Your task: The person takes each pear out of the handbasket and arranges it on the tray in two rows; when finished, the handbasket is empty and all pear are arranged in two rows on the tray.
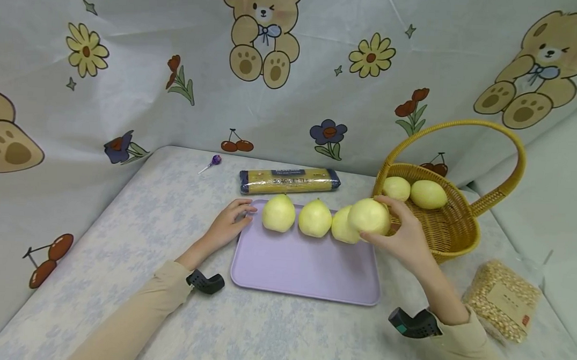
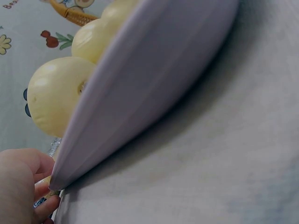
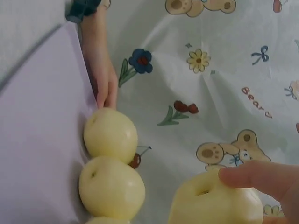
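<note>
In the head view, my right hand [image 1: 404, 233] holds a pale yellow pear [image 1: 369, 216] between thumb and fingers, over the right end of the lilac tray [image 1: 304, 269]. This pear partly covers another pear [image 1: 343, 226] behind it. Two more pears, one in the middle [image 1: 315, 219] and one at the left [image 1: 278, 213], stand along the tray's far side. My left hand [image 1: 226, 223] grips the tray's far left corner, its thumb and fingers about the rim. The right wrist view shows the thumb against the held pear [image 3: 212, 200] near its hollow.
A wicker basket [image 1: 470, 228] with a tall handle stands at the right, two yellow fruits [image 1: 428, 194] inside. Behind the tray lies a spaghetti pack [image 1: 290, 181], with a lollipop [image 1: 216, 160] farther left. A bag of grains [image 1: 503, 299] lies at the right front.
</note>
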A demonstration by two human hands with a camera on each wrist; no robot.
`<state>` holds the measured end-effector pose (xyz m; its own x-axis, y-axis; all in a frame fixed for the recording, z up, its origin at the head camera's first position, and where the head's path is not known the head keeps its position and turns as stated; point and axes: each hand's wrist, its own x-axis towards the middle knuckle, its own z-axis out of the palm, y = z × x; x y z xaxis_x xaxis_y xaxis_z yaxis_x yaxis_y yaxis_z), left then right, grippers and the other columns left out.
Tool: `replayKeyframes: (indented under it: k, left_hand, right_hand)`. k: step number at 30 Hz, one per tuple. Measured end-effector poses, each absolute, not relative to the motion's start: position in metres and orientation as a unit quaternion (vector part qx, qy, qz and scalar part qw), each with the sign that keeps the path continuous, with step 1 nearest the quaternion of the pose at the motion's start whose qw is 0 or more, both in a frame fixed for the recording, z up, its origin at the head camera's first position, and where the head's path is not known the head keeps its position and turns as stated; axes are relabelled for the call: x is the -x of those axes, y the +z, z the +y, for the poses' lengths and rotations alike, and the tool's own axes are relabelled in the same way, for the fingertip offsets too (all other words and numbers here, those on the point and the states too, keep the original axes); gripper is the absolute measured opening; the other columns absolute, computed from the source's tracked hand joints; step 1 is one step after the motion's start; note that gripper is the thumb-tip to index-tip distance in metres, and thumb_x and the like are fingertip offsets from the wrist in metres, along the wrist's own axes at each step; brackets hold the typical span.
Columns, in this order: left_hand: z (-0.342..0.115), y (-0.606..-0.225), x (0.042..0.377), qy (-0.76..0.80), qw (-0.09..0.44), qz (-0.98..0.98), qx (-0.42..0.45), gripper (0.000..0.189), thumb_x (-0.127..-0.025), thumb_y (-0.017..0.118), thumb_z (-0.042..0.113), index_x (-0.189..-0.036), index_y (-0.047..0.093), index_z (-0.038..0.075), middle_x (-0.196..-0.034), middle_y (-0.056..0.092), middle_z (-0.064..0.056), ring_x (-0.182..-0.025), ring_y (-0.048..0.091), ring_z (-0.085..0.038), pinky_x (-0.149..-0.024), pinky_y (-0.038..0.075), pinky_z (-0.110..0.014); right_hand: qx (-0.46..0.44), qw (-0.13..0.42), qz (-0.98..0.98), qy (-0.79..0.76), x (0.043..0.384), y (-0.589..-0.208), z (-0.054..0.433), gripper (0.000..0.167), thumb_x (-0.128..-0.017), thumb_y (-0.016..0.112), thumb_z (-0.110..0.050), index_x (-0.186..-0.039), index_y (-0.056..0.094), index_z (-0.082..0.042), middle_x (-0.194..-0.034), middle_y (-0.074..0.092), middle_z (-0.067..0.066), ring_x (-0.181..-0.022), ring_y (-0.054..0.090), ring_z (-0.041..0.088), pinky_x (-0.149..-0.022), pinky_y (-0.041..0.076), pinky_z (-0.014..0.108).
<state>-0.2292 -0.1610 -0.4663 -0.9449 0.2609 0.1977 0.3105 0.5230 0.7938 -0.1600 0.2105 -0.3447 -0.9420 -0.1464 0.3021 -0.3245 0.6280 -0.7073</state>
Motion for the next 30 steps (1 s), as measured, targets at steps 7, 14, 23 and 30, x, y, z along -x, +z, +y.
replayKeyframes:
  k: [7,14,23,30]
  left_hand:
    - [-0.160,-0.467,0.230,-0.458,0.027,-0.874,0.164,0.027,-0.095,0.057,0.015,-0.118,0.064,0.005,-0.141,0.047,-0.014,-0.136,0.040,-0.033,-0.114,0.033,-0.051]
    - [-0.161,-0.468,0.230,-0.454,0.030,-0.875,0.163,0.026,-0.095,0.057,0.015,-0.118,0.064,0.006,-0.141,0.047,-0.013,-0.136,0.040,-0.034,-0.114,0.032,-0.052]
    - [-0.163,-0.469,0.230,-0.448,0.033,-0.878,0.165,0.027,-0.095,0.056,0.017,-0.118,0.064,0.006,-0.141,0.047,-0.013,-0.136,0.040,-0.034,-0.114,0.032,-0.052]
    - [-0.163,-0.470,0.232,-0.448,0.036,-0.877,0.169,0.026,-0.095,0.057,0.017,-0.118,0.064,0.007,-0.141,0.047,-0.013,-0.135,0.041,-0.033,-0.113,0.033,-0.051]
  right_hand:
    - [-0.179,0.053,-0.877,0.444,0.158,-0.357,0.174,0.071,-0.067,0.084,-0.006,-0.130,0.051,-0.004,-0.132,0.052,0.014,-0.118,0.050,0.024,-0.088,0.050,0.026]
    - [-0.221,0.013,-0.854,0.472,0.155,-0.372,0.138,0.071,-0.065,0.085,-0.008,-0.128,0.054,-0.007,-0.133,0.052,0.012,-0.119,0.049,0.027,-0.086,0.049,0.039]
    - [-0.285,-0.042,-0.845,0.450,0.153,-0.388,0.101,0.069,-0.065,0.086,-0.015,-0.127,0.056,-0.010,-0.134,0.053,0.009,-0.121,0.051,0.025,-0.085,0.048,0.033]
    - [-0.310,-0.050,-0.843,0.436,0.157,-0.400,0.084,0.069,-0.064,0.086,-0.016,-0.126,0.056,-0.008,-0.132,0.056,0.009,-0.117,0.053,0.025,-0.082,0.050,0.031]
